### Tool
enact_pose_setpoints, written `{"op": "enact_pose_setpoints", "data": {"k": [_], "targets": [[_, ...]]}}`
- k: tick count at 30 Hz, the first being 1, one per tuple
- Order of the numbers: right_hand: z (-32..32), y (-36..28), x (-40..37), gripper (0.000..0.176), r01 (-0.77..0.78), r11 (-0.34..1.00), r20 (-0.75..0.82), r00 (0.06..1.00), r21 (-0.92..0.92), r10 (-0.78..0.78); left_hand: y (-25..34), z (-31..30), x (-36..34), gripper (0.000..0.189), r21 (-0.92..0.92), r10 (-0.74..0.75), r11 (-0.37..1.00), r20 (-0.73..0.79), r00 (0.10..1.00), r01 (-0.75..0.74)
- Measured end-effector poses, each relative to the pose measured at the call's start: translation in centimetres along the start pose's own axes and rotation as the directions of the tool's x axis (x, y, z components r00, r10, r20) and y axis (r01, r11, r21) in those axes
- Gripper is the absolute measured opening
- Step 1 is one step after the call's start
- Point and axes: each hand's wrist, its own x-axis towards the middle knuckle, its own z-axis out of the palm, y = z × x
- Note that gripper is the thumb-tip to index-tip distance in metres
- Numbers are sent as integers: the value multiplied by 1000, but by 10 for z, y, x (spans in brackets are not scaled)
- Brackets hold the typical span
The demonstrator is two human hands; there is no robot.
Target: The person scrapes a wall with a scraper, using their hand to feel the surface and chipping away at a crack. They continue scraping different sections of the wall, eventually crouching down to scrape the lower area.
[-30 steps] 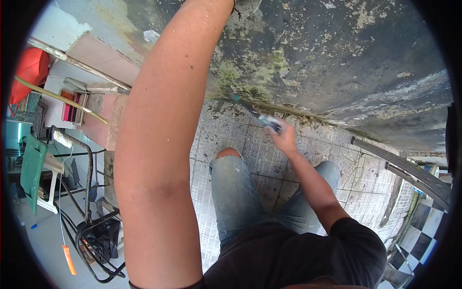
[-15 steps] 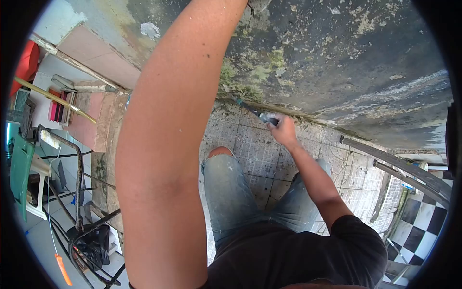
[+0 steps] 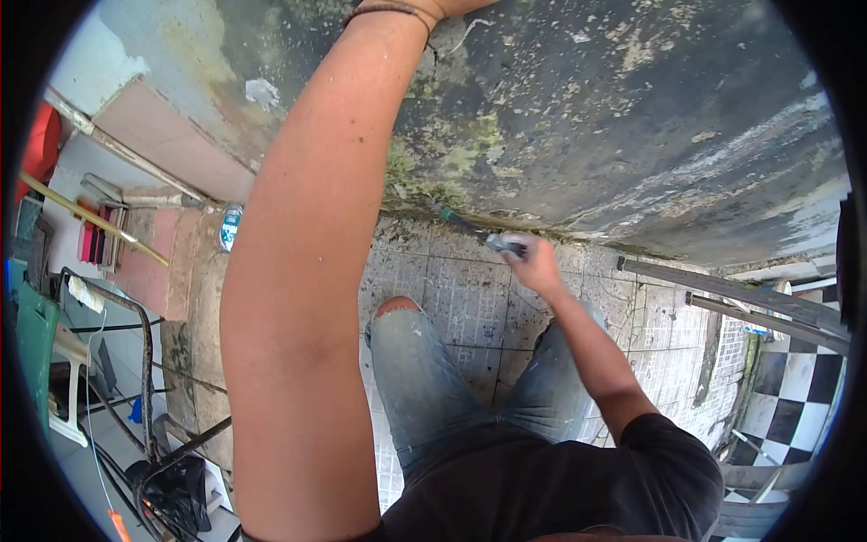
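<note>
My right hand is closed round the grip of a slim hand tool, dark with a whitish smear near the fingers and a green end. Its kind I cannot tell. The green end points left, right at the mossy foot of the stained wall, where it meets the tiled floor. Across the view reaches my left arm, a dark band on its wrist. Only the heel of my left hand shows, overlapping the wall at the top edge, with its fingers out of frame.
A can with a blue label stands on the ledge left of my arm. Further left are a bent metal frame, a green chair and a black plastic bag. Wooden beams jut in at right.
The view has shifted, so my left wrist and part of that hand now show at the top, and the labelled can shows more fully. My right hand keeps the tool at the wall's base.
</note>
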Motion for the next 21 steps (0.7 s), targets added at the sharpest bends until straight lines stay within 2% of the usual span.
{"op": "enact_pose_setpoints", "data": {"k": [1, 2, 3, 4, 5, 6, 7, 8, 10, 12, 14, 15, 18, 20, 21], "targets": [[-29, 6, -13, 25, 24, 992, -27, 999, 123, -21, 8, -18, 9, 86, 30, -117, 993, 255, 960, 113], [-63, 9, -24, 24, -41, 982, -26, 999, 182, 47, 14, -29, 15, 86, 85, -227, 973, 488, 843, 213], [-101, 9, -35, 22, -101, 966, -24, 994, 240, 110, -2, 9, -7, 87, 18, -2, 1000, 24, 1000, 2], [-141, 1, -47, 22, -138, 960, -15, 989, 243, 147, 5, -4, 0, 87, 15, -7, 1000, 15, 1000, 7], [-177, -3, -57, 22, -171, 953, -6, 984, 249, 178, 15, -27, 13, 87, 21, -129, 991, 302, 944, 129], [-203, 5, -64, 22, -117, 952, -37, 990, 284, 133, 19, -40, 24, 87, 64, -231, 970, 558, 797, 236], [-224, -8, -69, 21, -118, 949, -35, 990, 292, 134, 10, -5, 0, 88, 51, -68, 997, 135, 989, 62], [-236, 0, -66, 19, -73, 959, 12, 997, 274, 73, 7, -4, 0, 88, 56, -60, 997, 131, 990, 53], [-217, -32, -44, 18, -47, 969, 94, 995, 241, 25, 9, -4, 0, 88, 60, -68, 996, 138, 988, 60], [-159, -46, -14, 20, -75, 979, 63, 996, 188, 65, 8, 0, -3, 88, 66, -47, 997, 98, 994, 40], [-116, -39, 4, 23, 18, 977, 63, 998, 214, -32, 9, -7, 1, 88, 80, -63, 996, 176, 982, 50], [-124, -42, 1, 23, 33, 976, 51, 998, 217, -45, 9, -7, 2, 87, 74, -59, 996, 171, 984, 47], [-184, -41, -46, 20, -70, 922, 37, 998, 380, 60, 11, -7, 3, 86, 94, -82, 993, 197, 977, 64], [-230, -27, -79, 25, -97, 877, -87, 984, 470, 156, 12, -8, 3, 86, 103, -83, 993, 193, 978, 64], [-247, -21, -88, 26, -50, 862, -131, 982, 504, 134, 13, -8, 3, 87, 105, -83, 992, 193, 978, 64]]}}
